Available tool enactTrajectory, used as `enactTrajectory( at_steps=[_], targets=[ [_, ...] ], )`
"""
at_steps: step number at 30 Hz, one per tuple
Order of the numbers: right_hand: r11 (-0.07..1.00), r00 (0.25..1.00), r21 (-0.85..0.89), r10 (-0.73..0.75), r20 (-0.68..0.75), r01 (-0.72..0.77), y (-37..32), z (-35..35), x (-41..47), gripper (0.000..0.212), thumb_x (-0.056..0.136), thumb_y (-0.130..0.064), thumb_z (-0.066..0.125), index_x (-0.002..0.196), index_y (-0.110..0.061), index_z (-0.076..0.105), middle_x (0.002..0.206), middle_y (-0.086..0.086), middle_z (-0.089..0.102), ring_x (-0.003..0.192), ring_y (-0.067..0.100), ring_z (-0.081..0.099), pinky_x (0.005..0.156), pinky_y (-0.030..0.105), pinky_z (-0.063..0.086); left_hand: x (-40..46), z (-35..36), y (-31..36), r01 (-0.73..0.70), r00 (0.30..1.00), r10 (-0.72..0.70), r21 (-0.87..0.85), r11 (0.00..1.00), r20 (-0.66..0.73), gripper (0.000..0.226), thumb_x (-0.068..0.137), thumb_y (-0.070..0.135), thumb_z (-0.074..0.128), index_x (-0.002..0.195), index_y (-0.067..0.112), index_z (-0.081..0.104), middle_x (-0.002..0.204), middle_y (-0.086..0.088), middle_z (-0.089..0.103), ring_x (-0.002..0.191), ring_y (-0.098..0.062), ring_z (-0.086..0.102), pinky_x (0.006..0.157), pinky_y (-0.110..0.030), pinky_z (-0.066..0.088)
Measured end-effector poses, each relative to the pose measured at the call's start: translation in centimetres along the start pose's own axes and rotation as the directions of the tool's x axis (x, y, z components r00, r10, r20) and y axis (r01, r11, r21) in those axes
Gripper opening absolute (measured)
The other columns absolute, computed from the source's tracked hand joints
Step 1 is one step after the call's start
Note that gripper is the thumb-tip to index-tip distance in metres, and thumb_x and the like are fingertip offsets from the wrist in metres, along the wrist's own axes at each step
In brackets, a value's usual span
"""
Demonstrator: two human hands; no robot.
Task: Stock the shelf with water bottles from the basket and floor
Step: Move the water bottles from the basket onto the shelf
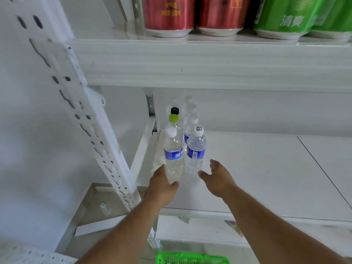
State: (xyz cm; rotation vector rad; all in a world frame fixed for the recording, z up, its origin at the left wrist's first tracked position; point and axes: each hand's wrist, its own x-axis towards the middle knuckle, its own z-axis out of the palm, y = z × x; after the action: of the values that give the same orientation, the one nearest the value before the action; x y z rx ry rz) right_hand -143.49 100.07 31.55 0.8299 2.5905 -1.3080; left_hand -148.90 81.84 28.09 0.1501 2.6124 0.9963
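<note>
My left hand (162, 185) grips the base of a clear water bottle (173, 155) with a white cap and blue label, standing at the left end of the white shelf (266, 168). My right hand (217, 178) hovers open just right of a second blue-labelled bottle (196, 151), its fingers apart from it. Behind these two stand several more bottles in two rows, among them one with a green cap (174, 118) and one with a black cap (174, 110). The green basket (190, 259) shows at the bottom edge.
The upper shelf (209, 61) carries red cans (167, 16) and green cans (289, 18). A perforated white upright (91, 119) stands left of the shelf. On the floor below left lies a single bottle (104, 207). The shelf surface stretches bare to the right.
</note>
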Motion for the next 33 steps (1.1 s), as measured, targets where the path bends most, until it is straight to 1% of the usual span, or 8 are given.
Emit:
enactTrajectory(
  at_steps=[3, 6, 10, 16, 22, 25, 29, 33],
  targets=[
    [0.983, 1.0, -0.183, -0.021, 0.019, 0.025, 0.9, -0.1, -2.7, 0.07, 0.098, -0.044, 0.051, 0.156, -0.017, 0.023, 0.155, 0.004, 0.039, 0.138, 0.023, 0.042, 0.108, 0.032, 0.035, -2.2, -0.3, 0.0, -0.043, 0.995, 0.017, 0.276, 0.96, 0.096, 0.08, 0.09, 0.045, 0.058, 0.156, 0.021, 0.018, 0.164, -0.002, 0.014, 0.148, -0.025, 0.022, 0.116, -0.038, 0.03],
    [0.886, 0.99, -0.442, -0.133, 0.05, 0.142, 2.0, 0.3, -5.4, 0.066, 0.099, -0.047, 0.045, 0.153, -0.015, 0.027, 0.157, 0.004, 0.035, 0.144, 0.025, 0.031, 0.114, 0.035, 0.029, -4.5, -0.4, 0.0, -0.141, 0.984, 0.076, 0.452, 0.881, 0.16, 0.077, 0.091, 0.044, 0.055, 0.156, 0.026, 0.016, 0.165, 0.0, 0.006, 0.15, -0.024, 0.015, 0.117, -0.044, 0.03],
    [0.727, 0.965, -0.636, -0.225, 0.137, 0.26, 4.0, 0.8, -8.5, 0.072, 0.099, -0.051, 0.04, 0.158, -0.017, 0.015, 0.166, 0.003, 0.012, 0.153, 0.022, 0.005, 0.123, 0.036, 0.012, -8.1, -0.1, 0.4, -0.196, 0.977, 0.12, 0.537, 0.821, 0.175, 0.075, 0.093, 0.041, 0.053, 0.156, 0.027, 0.015, 0.166, 0.0, 0.004, 0.151, -0.024, 0.012, 0.116, -0.043, 0.026],
    [0.593, 0.919, -0.71, -0.331, 0.214, 0.379, 7.9, 0.3, -14.5, 0.073, 0.099, -0.051, 0.04, 0.156, -0.011, 0.017, 0.164, 0.008, 0.015, 0.153, 0.026, 0.008, 0.124, 0.038, 0.012, -15.2, 1.9, 0.7, -0.173, 0.983, 0.106, 0.563, 0.808, 0.15, 0.073, 0.093, 0.039, 0.052, 0.155, 0.027, 0.017, 0.165, 0.0, 0.005, 0.15, -0.025, 0.014, 0.116, -0.046, 0.027],
    [0.617, 0.916, -0.678, -0.299, 0.268, 0.4, 15.3, 0.7, -21.1, 0.074, 0.096, -0.055, 0.042, 0.154, -0.011, 0.022, 0.162, 0.009, 0.022, 0.15, 0.027, 0.017, 0.119, 0.046, 0.023, -23.8, 6.8, -0.2, -0.18, 0.983, 0.126, 0.585, 0.791, 0.132, 0.071, 0.089, 0.038, 0.057, 0.152, 0.023, 0.028, 0.16, 0.0, 0.026, 0.142, -0.027, 0.033, 0.11, -0.039, 0.036],
    [0.673, 0.925, -0.636, -0.237, 0.298, 0.378, 18.9, 0.8, -23.8, 0.075, 0.098, -0.052, 0.043, 0.156, -0.011, 0.019, 0.164, 0.011, 0.018, 0.151, 0.027, 0.015, 0.121, 0.042, 0.021, -26.7, 9.7, -1.5, -0.162, 0.982, 0.074, 0.572, 0.804, 0.173, 0.072, 0.088, 0.041, 0.058, 0.152, 0.024, 0.029, 0.16, 0.0, 0.026, 0.141, -0.027, 0.035, 0.109, -0.042, 0.04],
    [0.717, 0.934, -0.614, -0.155, 0.322, 0.331, 22.3, 1.0, -26.4, 0.074, 0.1, -0.05, 0.043, 0.157, -0.012, 0.015, 0.165, 0.008, 0.014, 0.151, 0.025, 0.014, 0.121, 0.04, 0.019, -29.3, 12.6, -3.4, -0.148, 0.97, 0.016, 0.543, 0.827, 0.241, 0.076, 0.089, 0.042, 0.058, 0.155, 0.026, 0.023, 0.164, 0.001, 0.018, 0.145, -0.026, 0.03, 0.114, -0.043, 0.035],
    [0.756, 0.944, -0.601, -0.068, 0.323, 0.26, 25.4, 2.0, -27.3, 0.072, 0.1, -0.049, 0.043, 0.157, -0.013, 0.017, 0.164, 0.007, 0.016, 0.15, 0.024, 0.016, 0.12, 0.037, 0.02, -30.5, 15.1, -5.7, -0.148, 0.96, -0.006, 0.522, 0.84, 0.281, 0.073, 0.089, 0.041, 0.059, 0.153, 0.027, 0.027, 0.162, 0.002, 0.024, 0.142, -0.026, 0.035, 0.111, -0.041, 0.038]
  ],
)
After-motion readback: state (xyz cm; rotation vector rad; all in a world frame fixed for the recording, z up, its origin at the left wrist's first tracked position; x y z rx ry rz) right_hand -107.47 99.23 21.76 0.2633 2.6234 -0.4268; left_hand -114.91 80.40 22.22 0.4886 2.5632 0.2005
